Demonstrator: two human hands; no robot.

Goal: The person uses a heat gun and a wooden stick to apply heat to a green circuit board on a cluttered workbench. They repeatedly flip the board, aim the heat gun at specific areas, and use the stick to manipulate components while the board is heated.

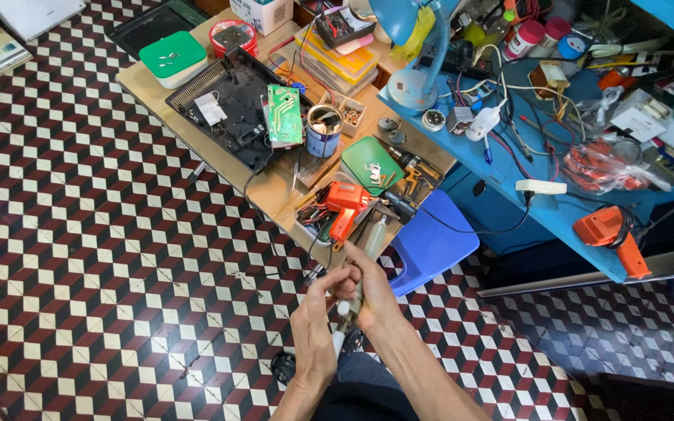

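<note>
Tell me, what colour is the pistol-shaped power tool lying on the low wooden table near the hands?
The pistol-shaped power tool is orange, seen clearly in the head view.

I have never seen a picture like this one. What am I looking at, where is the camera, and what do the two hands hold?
There is no machine here: a camera on a person's head looks down at their own bare hands. The left hand and right hand together grip a slim whitish pen-shaped tool; what it is exactly is unclear. Beyond them a low wooden table carries an orange pistol-shaped power tool, a green circuit board on an opened black casing, and a small metal can. A cluttered blue bench stands at the right.
</note>
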